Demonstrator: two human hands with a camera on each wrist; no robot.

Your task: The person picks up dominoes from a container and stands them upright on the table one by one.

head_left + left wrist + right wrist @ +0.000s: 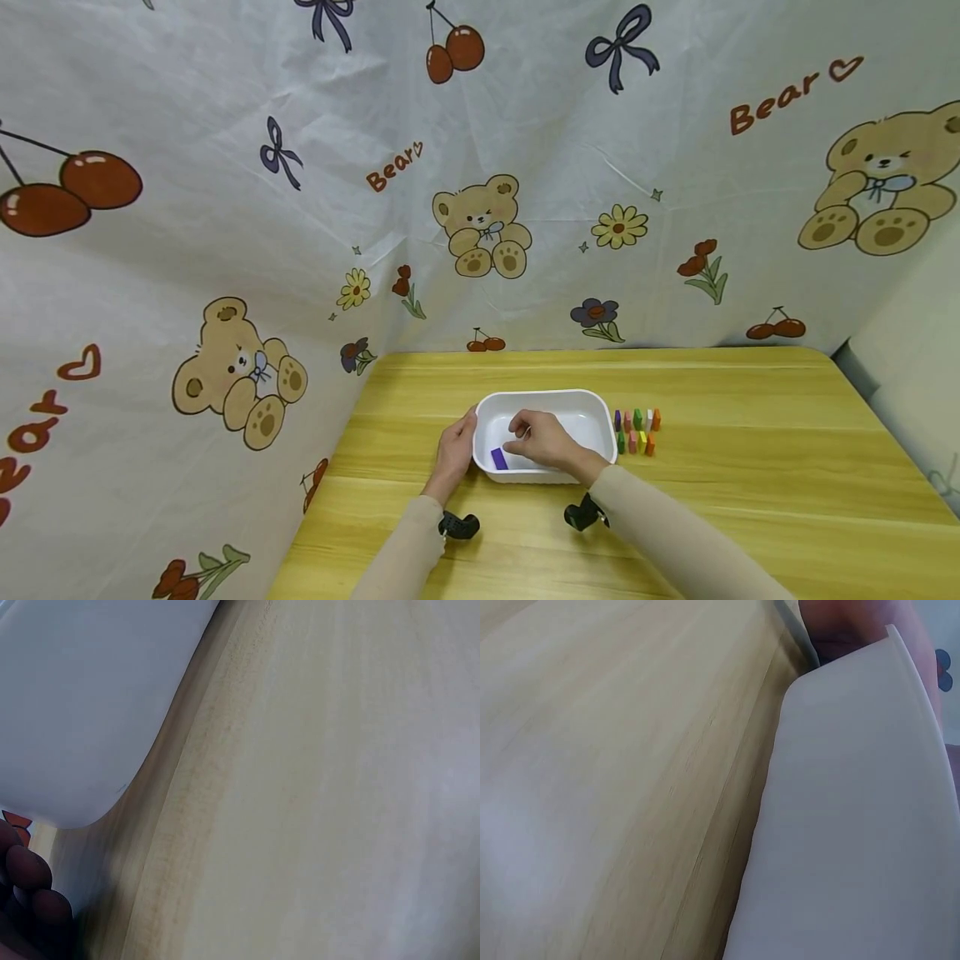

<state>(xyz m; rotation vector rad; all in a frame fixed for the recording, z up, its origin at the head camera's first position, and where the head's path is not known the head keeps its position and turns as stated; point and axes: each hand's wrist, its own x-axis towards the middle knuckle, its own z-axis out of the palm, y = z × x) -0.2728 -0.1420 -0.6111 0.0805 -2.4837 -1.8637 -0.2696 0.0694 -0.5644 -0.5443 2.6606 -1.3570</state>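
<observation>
A white plastic basin (487,402) stands on the wooden table. My left hand (453,450) holds its left end from outside; in the left wrist view several curled fingertips (34,877) show beside the basin's corner. My right hand (549,440) reaches over the near rim into the basin, thumb and forefinger apart, with nothing visible between them. Just below the thumb, a flat purple block (498,459) lies on the basin floor. The right wrist view shows mostly the basin's outer wall (855,802), and the right hand's fingers are hidden there.
Right of the basin, several small coloured blocks (637,420) stand in two rows on the table (750,467). A printed cloth (555,167) with bears hangs behind and left of the table. Black wrist cameras (459,526) sit under both forearms.
</observation>
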